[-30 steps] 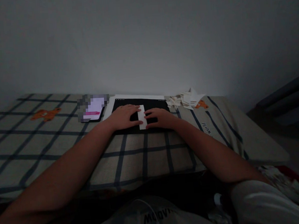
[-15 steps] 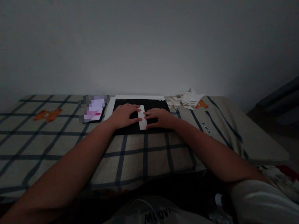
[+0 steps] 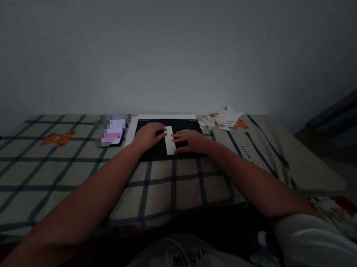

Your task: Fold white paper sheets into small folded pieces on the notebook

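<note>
So the whole lot is laid out on a checked tablecloth (image 3: pixel 162 183), pushed up near the wall (image 3: pixel 174 62). A white sheet (image 3: pixel 131 130) is mostly covered by a black mat (image 3: pixel 155 154), with just its left and far edges left showing. Off to the right, a messy heap of paper scraps (image 3: pixel 222 118) is piled; a phone (image 3: pixel 114 131) is parked on the left, part of it blurred out.

Left hand (image 3: pixel 148 136) is rested on the mat with its fingers bent, tips set at the strip's far left edge; whether anything's actually pinched there can't be told. Right hand (image 3: pixel 192 141) is spread, thumb well apart from the fingers, tips set along the right edge.

Smallest is the white paper strip (image 3: pixel 170 144), laid flat mid-mat, between both hands. Pretty much weightless, tbh, and probably bendy, easily creased, and easily slid around if it's nudged. Best held lightly by the long edges, or pinned flat near its ends, since the middle could get buckled if it's squeezed from both sides.
</note>
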`<state>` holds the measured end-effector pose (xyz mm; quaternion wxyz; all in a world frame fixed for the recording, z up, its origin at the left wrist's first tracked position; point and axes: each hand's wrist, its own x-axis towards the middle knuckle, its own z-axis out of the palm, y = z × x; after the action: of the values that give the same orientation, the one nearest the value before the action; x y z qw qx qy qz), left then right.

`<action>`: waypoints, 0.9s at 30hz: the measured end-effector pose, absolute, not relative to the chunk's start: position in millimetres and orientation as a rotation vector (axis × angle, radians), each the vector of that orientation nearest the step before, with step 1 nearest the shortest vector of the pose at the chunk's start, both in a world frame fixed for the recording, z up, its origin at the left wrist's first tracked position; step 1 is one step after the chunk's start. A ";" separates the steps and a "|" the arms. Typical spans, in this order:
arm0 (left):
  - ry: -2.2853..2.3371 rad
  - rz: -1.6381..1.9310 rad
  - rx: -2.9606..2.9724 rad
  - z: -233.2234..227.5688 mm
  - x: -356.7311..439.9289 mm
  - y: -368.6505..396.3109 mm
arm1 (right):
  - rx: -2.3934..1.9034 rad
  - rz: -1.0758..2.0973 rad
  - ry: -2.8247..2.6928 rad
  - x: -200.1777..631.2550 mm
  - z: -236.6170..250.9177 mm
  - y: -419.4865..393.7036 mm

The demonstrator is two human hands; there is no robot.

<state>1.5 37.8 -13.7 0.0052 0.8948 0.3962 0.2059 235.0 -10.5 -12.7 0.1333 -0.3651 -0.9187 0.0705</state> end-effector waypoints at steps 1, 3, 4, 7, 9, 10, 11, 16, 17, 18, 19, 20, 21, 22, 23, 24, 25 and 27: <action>1.251 0.660 2.815 -13.8 1.3 36.2 | -1.062 0.209 -2.661 234.9 -13.3 -10.3; 1.252 0.649 2.847 -13.4 0.5 33.0 | -1.071 0.218 -2.651 234.8 -14.3 -10.1; 1.245 0.629 2.861 -13.1 0.0 31.9 | -1.077 0.218 -2.647 234.7 -14.6 -10.2; 1.214 0.604 2.883 -12.1 -1.3 31.0 | -1.081 0.191 -2.651 234.7 -14.6 -11.0; 1.189 0.611 2.884 -11.5 -1.8 31.9 | -1.070 0.176 -2.654 234.9 -14.0 -11.8; 1.177 0.607 2.886 -11.1 -2.0 32.5 | -1.063 0.176 -2.652 235.0 -13.6 -12.2; 1.168 0.599 2.889 -10.7 -2.1 33.1 | -1.061 0.178 -2.648 235.0 -13.2 -12.6; 1.165 0.547 2.905 -7.9 -1.1 33.9 | -1.090 0.172 -2.660 234.3 -11.5 -13.5; 1.172 0.537 2.906 -7.3 -0.7 33.6 | -1.093 0.171 -2.664 234.2 -11.4 -13.4; 1.178 0.526 2.906 -6.7 -0.3 33.1 | -1.093 0.172 -2.666 234.2 -11.4 -13.2; 1.185 0.517 2.906 -6.1 0.0 32.6 | -1.092 0.173 -2.665 234.3 -11.6 -13.0; 1.192 0.511 2.905 -5.6 0.4 32.0 | -1.087 0.175 -2.663 234.3 -11.9 -12.8; 1.200 0.508 2.904 -5.2 0.7 31.5 | -1.081 0.179 -2.659 234.5 -12.2 -12.6; 1.207 0.505 2.903 -4.8 1.0 31.0 | -1.073 0.183 -2.653 234.6 -12.6 -12.5; 1.215 0.502 2.903 -4.6 1.2 30.6 | -1.067 0.188 -2.646 234.7 -12.9 -12.5; 1.223 0.497 2.903 -4.6 1.3 30.5 | -1.063 0.192 -2.640 234.8 -13.1 -12.6; 1.232 0.495 2.901 -4.7 1.2 30.6 | -1.063 0.195 -2.636 234.8 -13.3 -12.8; 1.243 0.506 2.892 -5.4 0.8 31.7 | -1.069 0.194 -2.635 234.8 -13.2 -13.4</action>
<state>0.8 31.7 -5.4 -0.0231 0.9068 0.3898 0.1586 234.8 -13.4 -13.2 0.1451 -0.3711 -0.9147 0.0674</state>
